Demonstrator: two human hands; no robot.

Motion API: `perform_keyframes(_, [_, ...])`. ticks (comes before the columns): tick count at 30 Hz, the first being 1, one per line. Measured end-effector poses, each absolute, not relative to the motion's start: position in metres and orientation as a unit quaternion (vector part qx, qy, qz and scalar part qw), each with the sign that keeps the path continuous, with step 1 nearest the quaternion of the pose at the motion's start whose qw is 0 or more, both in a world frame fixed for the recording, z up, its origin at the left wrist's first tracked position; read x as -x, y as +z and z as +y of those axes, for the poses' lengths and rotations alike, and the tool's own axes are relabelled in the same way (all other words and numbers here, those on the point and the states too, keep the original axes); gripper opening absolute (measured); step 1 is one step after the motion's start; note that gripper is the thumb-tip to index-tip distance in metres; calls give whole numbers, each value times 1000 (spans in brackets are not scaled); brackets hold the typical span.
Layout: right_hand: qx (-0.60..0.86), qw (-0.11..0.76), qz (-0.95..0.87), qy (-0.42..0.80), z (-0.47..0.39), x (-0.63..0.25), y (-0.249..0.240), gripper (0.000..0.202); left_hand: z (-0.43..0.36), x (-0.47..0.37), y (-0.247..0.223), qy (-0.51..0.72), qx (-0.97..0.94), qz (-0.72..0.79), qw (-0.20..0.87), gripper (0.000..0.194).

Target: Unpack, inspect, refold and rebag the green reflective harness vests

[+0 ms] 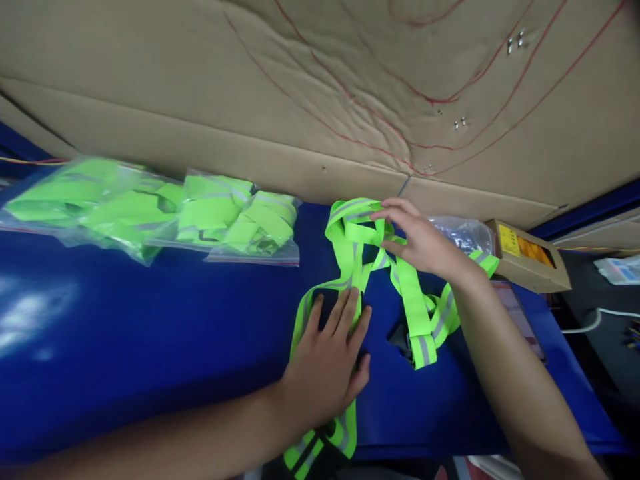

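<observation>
A neon-green reflective harness [413,300] with grey stripes lies loosely spread on the blue table. My left hand [327,360] rests flat over its near straps, fingers stretched out and slightly apart. Below that hand, a lower part of the harness with black pieces reaches the table's front edge. My right hand [413,233] is at the far loops of the harness, its fingers spread and the thumb apart. Whether the fingertips touch the band is unclear. A black buckle-like piece [400,339] shows beside the right-hand straps. My right forearm hides part of the harness.
Several clear bags [240,217] of folded green straps line the back left of the blue table [150,320]. At the right are a clear plastic bag [465,233], a cardboard box [530,257] and a phone [517,313]. A cardboard-covered panel [200,100] rises behind.
</observation>
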State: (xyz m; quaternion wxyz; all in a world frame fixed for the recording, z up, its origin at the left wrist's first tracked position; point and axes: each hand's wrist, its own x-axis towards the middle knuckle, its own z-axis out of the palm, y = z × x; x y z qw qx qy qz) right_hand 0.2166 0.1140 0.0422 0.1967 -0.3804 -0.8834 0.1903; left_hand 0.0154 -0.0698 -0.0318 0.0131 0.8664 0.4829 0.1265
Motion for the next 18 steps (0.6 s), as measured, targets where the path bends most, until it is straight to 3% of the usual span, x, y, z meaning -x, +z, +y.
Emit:
perform_keyframes(3, [435, 169, -871, 151, 93, -222, 35, 35, -69, -15, -33, 132, -867, 481, 8, 64])
perform_keyframes(7, [542, 105, -811, 192, 74, -224, 17, 41, -68, -16, -35, 137, -867, 479, -4, 64])
perform_keyframes(11, [571, 158, -777, 214, 69, -225, 2, 44, -67, -16, -35, 132, -867, 480, -10, 63])
perform_keyframes(14, [560, 181, -799, 122, 63, -227, -1, 45, -68, -16, -34, 131, -867, 480, -15, 62])
perform_keyframes(18, [439, 97, -893, -34, 56, -230, 6, 52, -69, -16, -33, 132, -868, 479, -17, 62])
